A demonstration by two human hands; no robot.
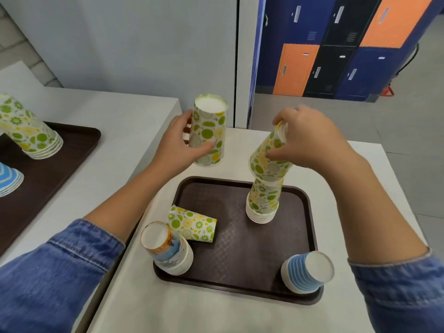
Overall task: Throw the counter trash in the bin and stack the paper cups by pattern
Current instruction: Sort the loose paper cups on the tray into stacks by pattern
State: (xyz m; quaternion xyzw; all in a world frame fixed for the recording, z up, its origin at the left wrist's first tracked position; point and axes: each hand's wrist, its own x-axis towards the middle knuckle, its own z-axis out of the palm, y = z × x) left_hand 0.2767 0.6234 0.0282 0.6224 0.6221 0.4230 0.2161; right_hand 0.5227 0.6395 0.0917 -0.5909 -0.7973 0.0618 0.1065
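- White counter (pixel 240 316) up front; blue, orange and black lockers (pixel 336 44) behind, at right.
- Far left, cut by the frame edge: second tray (pixel 72 145) bearing a leaning citrus stack (pixel 28 128) and part of a blue-striped pile (pixel 9 181).
- Left hand (pixel 182 143) wrapped round an upturned citrus cup (pixel 210 133) beyond the near tray (pixel 240 248); fingers mostly hidden behind it.
- On the near tray's left: orange-and-blue stack (pixel 168 248), toppled citrus cup (pixel 192 223) just behind.
- Right hand (pixel 310 138) gripping a tilted citrus cup (pixel 269 159) atop the tall citrus stack (pixel 263 203); seated or only touching, unclear.
- Near-right corner: blue-striped stack (pixel 307 270).
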